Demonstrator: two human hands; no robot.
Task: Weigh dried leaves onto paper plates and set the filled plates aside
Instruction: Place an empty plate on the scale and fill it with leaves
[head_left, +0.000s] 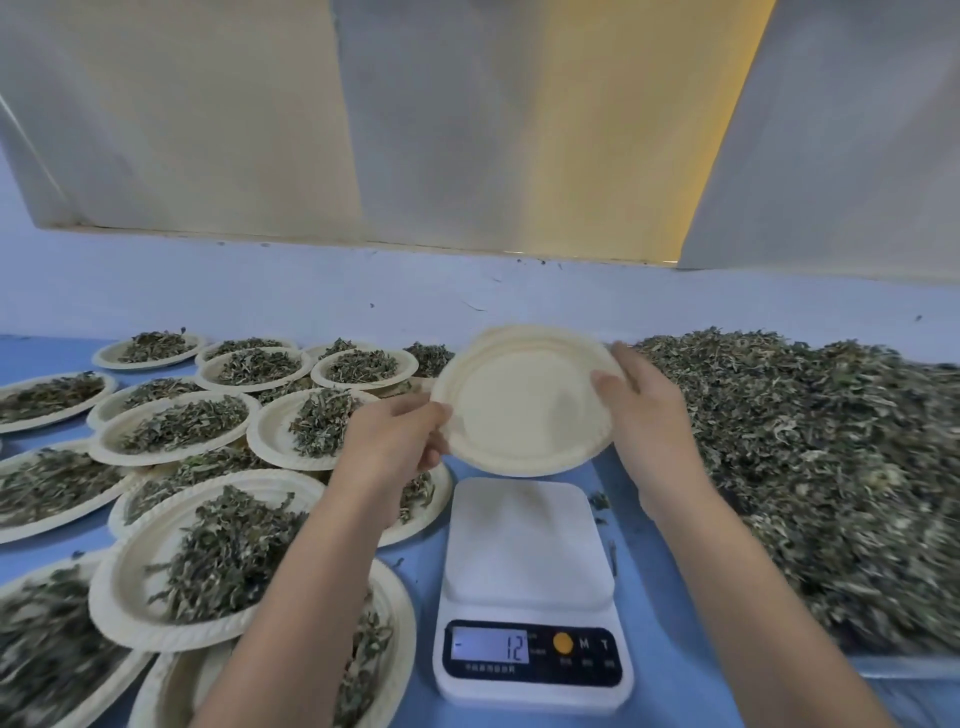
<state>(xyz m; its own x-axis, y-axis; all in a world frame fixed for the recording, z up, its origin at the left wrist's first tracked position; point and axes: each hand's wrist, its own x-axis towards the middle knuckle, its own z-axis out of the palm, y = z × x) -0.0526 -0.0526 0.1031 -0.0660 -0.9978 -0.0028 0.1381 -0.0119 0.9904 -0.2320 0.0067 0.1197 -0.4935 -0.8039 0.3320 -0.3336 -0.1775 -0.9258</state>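
both hands are holding one empty paper plate (524, 410) in the air, just above the far edge of the scale (530, 545) and not touching it. the left hand (400, 441) is pinching the plate's left rim, thumb lying on the upper face and fingers curling underneath. the right hand (644, 410) is gripping the right rim the same way, thumb pressing on the face and fingers wrapping behind. the plate is tilting, its face turning toward the camera. a second edge is showing along its upper left rim, so it may be more than one plate nested together; it is too blurred to tell.

the white scale is sitting on the blue worktop (421, 566) with nothing lying on its platform. its display (491, 644) is glowing and showing 12 with a small dash at the left, and an orange button (562, 643) is sitting beside it.

to the right of the scale, a large pile of dried leaves (810, 457) is spreading across the worktop, reaching back to the wall. a few loose leaf bits (600, 501) are lying between the pile and the scale.

to the left, many filled plates (104, 592) are crowding the worktop, each carrying a heap of dried leaves, several overlapping or resting on one another, the nearest ones lying under the left forearm.
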